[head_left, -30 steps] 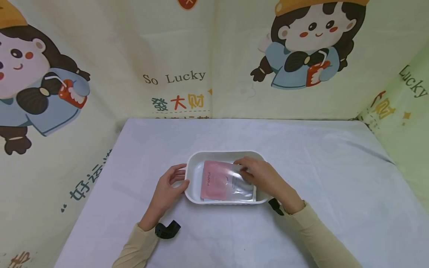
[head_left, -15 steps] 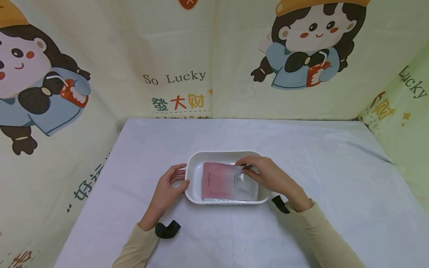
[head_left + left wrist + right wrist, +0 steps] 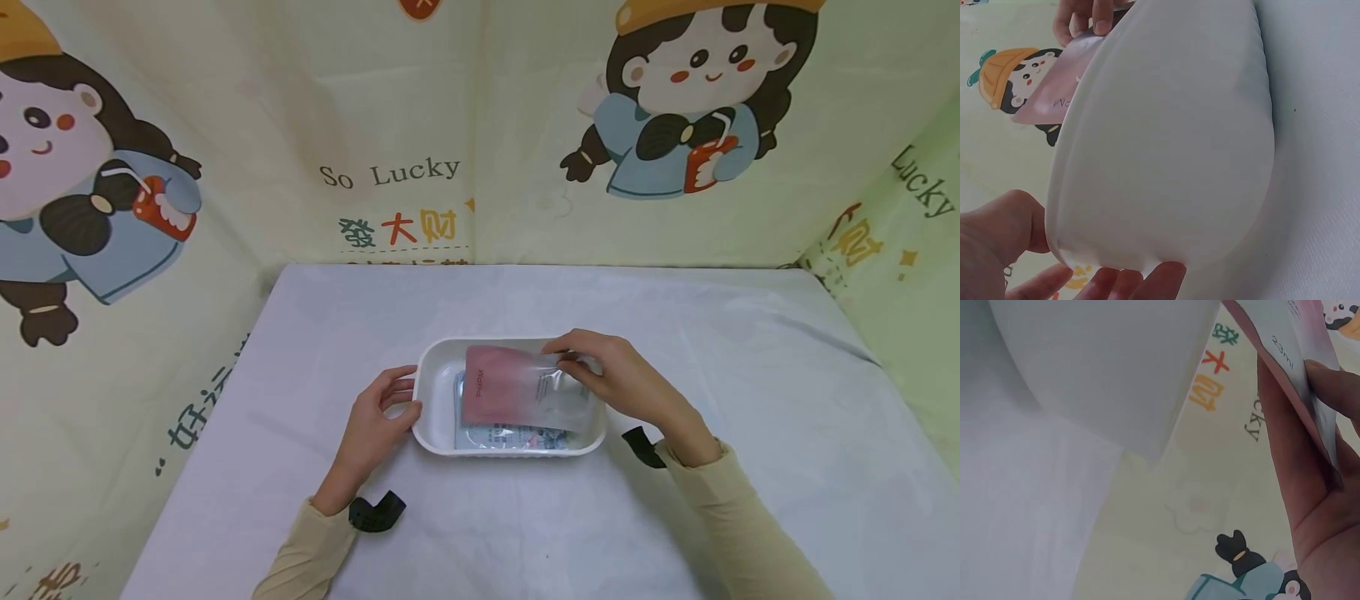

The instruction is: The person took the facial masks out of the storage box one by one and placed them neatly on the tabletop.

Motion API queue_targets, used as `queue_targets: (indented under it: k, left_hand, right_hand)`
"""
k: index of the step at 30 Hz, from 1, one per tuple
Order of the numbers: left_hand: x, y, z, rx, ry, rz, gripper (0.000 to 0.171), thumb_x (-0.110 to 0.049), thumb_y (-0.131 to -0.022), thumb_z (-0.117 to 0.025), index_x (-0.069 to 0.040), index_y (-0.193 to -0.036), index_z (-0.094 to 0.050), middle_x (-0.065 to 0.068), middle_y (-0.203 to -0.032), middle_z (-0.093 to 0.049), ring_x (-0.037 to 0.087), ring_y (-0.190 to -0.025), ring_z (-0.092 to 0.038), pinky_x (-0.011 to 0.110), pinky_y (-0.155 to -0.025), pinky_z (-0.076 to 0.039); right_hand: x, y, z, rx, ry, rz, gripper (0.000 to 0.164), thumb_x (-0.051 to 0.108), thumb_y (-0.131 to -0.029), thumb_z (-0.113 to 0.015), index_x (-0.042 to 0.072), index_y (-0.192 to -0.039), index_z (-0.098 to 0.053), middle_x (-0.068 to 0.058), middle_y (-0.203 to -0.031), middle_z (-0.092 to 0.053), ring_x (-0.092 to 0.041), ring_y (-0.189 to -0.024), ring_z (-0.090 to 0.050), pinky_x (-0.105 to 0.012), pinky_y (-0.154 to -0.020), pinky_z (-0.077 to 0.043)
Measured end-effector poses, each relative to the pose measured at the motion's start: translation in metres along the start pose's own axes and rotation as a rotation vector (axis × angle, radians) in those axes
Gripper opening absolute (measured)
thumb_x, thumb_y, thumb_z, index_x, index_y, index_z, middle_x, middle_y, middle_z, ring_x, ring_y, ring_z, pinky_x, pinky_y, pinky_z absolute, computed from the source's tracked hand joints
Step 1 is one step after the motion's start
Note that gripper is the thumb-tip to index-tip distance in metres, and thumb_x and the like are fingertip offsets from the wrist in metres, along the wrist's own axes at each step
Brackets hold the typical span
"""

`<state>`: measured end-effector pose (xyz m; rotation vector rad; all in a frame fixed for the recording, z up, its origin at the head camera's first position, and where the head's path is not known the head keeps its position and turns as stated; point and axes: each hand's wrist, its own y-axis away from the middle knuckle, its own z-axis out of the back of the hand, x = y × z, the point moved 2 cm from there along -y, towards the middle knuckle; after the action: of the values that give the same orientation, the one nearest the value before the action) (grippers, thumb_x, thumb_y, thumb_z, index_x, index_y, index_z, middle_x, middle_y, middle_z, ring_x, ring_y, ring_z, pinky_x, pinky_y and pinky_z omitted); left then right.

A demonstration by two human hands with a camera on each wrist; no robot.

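A white tray (image 3: pixel 435 433) lies on the table, its left end gripped by my left hand (image 3: pixel 381 419). In the left wrist view, thumb (image 3: pixel 1019 219) and fingers (image 3: pixel 1163 281) reach round the tray's end wall (image 3: pixel 1166 144). My right hand (image 3: pixel 626 375) pinches the right end of a pink-and-silver face mask sachet (image 3: pixel 498 387) marked PMPM, raised over the tray. Up close in the right wrist view, the sachet (image 3: pixel 1279 356) reads 23ml and sits between thumb and fingers. Under it, a light blue packet (image 3: pixel 495 437) lies in the tray, partly covered.
White cloth (image 3: pixel 720 350) covers the table around the tray. A printed curtain (image 3: pixel 517 208) with cartoon figures hangs behind and at both sides. Black wrist mounts (image 3: pixel 377 512) sit below both hands.
My right hand has lifted the face mask sachet and shifted it up and right, uncovering more of the light blue packet beneath. My left hand and the tray stay nearly still.
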<state>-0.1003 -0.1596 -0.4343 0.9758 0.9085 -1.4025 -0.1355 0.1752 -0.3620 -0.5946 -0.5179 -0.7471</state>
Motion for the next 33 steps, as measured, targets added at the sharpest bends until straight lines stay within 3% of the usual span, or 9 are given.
queue_targets:
  k: [17, 33]
  left_hand:
    - [0.000, 0.001, -0.003, -0.020, -0.023, 0.059, 0.050, -0.008, -0.088, -0.069, -0.014, -0.136, -0.054, 0.011, -0.125, -0.065, 0.027, -0.113, -0.064, 0.038, -0.090, -0.057]
    - [0.000, 0.002, -0.003, -0.018, -0.027, 0.078, 0.051, -0.009, -0.088, -0.070, -0.015, -0.136, -0.054, 0.011, -0.127, -0.064, 0.027, -0.115, -0.063, 0.037, -0.089, -0.058]
  right_hand:
    - [-0.007, 0.003, 0.028, -0.094, 0.060, -0.007, 0.036, -0.006, -0.087, -0.070, 0.015, -0.117, -0.067, 0.006, -0.106, -0.069, -0.009, -0.092, -0.063, -0.016, -0.083, -0.051]
    - [-0.013, 0.011, 0.049, -0.103, 0.146, -0.051, 0.036, -0.008, -0.086, -0.070, 0.013, -0.116, -0.068, 0.003, -0.106, -0.070, -0.010, -0.093, -0.063, -0.010, -0.084, -0.048]
